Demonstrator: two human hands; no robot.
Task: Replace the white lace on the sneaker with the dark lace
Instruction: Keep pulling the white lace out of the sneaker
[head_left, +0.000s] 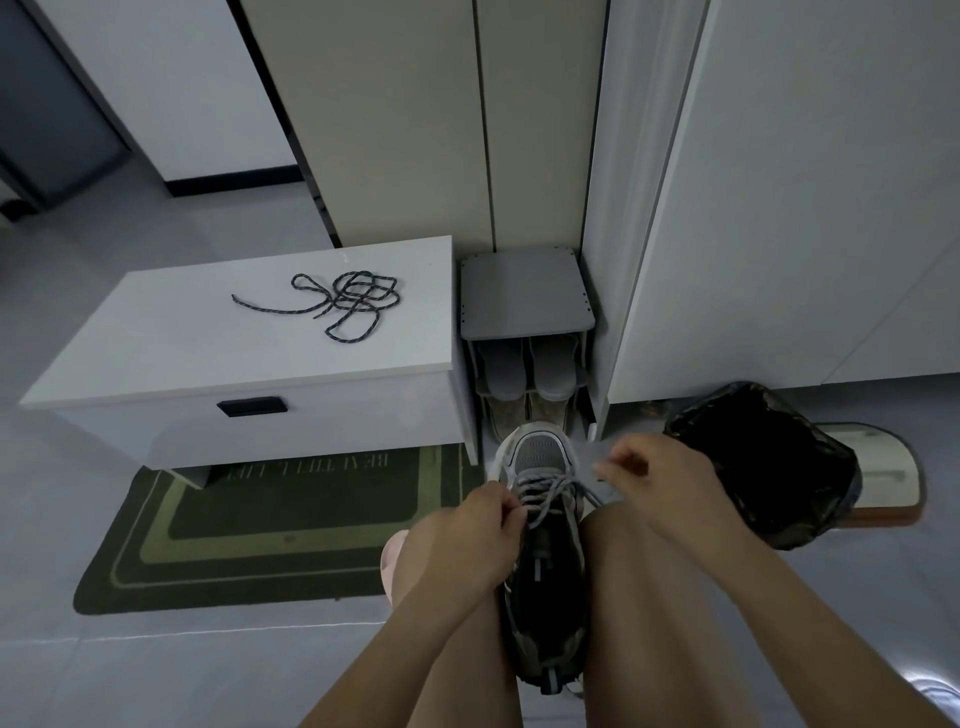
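A grey and white mesh sneaker (540, 457) is held upright between the person's bare knees, its toe pointed away from the body and its dark opening turned up toward the camera. A white woven lace (545, 491) is seen crossed through the eyelets nearest the toe, while the eyelets closer to the opening are left bare. The left hand (467, 535) is placed against the sneaker's left side, fingers curled, with a strand of the white lace pinched between thumb and forefinger at the eyelet row. The right hand (654, 478) is raised just to the right of the sneaker's toe, fingers curled in, and the lace's other strand is pinched at its fingertips and drawn out sideways.

A dark speckled cord lace (348, 301) is left in a loose tangle on top of a low white drawer bench (156, 332), beyond the sneaker and to its left, well apart from both hands. A green bordered floor mat (260, 519) is spread to the left of the sneaker, partly under the bench. Straight beyond the toe, a small grey shoe rack (524, 296) is set, with pairs of shoes stored on it. A bin lined with a black plastic bag (769, 467) is stood to the right of the sneaker, just past the right hand
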